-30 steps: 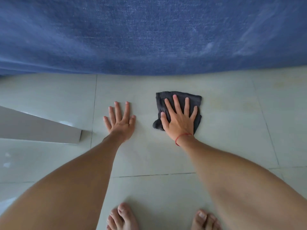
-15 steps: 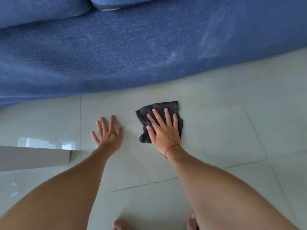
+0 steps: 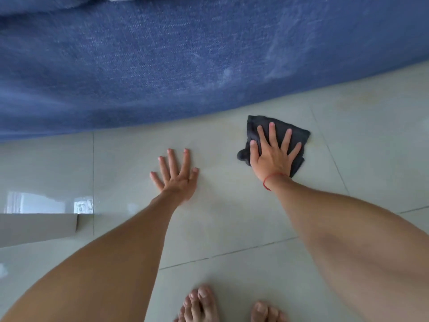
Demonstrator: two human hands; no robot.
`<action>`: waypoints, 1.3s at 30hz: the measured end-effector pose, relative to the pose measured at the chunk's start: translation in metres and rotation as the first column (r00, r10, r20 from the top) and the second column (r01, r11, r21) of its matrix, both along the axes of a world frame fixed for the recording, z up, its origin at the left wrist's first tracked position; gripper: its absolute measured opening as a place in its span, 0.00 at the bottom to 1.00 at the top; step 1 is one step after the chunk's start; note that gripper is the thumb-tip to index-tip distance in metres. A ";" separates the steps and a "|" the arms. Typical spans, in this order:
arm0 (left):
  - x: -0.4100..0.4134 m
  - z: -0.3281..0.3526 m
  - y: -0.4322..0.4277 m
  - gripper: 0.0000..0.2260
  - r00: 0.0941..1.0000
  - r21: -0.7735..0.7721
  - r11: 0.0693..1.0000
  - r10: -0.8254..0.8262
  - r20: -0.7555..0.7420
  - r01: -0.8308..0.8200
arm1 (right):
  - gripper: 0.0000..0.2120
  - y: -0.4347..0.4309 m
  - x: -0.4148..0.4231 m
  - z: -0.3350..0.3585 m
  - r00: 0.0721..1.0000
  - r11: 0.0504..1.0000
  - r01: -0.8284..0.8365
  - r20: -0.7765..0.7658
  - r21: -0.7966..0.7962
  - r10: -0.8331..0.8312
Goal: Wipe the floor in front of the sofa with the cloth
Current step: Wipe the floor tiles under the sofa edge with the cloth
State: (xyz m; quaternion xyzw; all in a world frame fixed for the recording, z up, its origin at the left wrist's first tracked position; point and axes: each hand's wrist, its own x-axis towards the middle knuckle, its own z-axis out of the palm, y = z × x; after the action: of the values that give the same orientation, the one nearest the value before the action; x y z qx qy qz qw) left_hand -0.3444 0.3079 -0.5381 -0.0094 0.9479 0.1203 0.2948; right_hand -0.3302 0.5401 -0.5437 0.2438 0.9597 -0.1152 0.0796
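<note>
Left hand (image 3: pixel 177 176): I see it spread flat on the floor (image 3: pixel 232 217), holding nothing.
Right hand (image 3: pixel 274 154): fingers splayed, pressing the cloth (image 3: pixel 299 135) down.
Cloth: just before the sofa (image 3: pixel 185 66).
Risk: I judge it may bunch under uneven pressure.

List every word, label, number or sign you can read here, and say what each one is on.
None can be read.
The sofa, the cloth under the right hand and the floor tiles carry no print.
The glossy reflection on the tile at left holds dark marks that might be characters: too small and blurred to read.
</note>
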 end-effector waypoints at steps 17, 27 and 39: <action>0.005 0.004 -0.036 0.26 0.980 -0.010 0.997 0.079 -0.183 -0.082 | 0.23 0.000 0.052 0.000 0.825 0.839 -0.537 -0.150 0.091 0.544; -0.006 -0.002 -0.048 0.25 0.996 -0.019 0.998 0.065 -0.068 -0.067 | 0.26 -0.050 -0.016 -0.001 0.975 0.977 -0.213 -0.062 0.022 0.214; -0.004 0.000 -0.048 0.26 0.993 -0.039 0.995 0.088 -0.081 -0.091 | 0.24 -0.121 -0.024 0.001 0.851 0.856 -0.516 -0.130 -0.035 0.508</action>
State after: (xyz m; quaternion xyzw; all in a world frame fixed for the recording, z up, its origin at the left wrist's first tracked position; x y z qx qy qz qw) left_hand -0.3481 0.2596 -0.5376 -0.0535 0.9598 0.1132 0.2511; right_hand -0.3539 0.4188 -0.5430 -0.0305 0.9883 -0.1367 0.0598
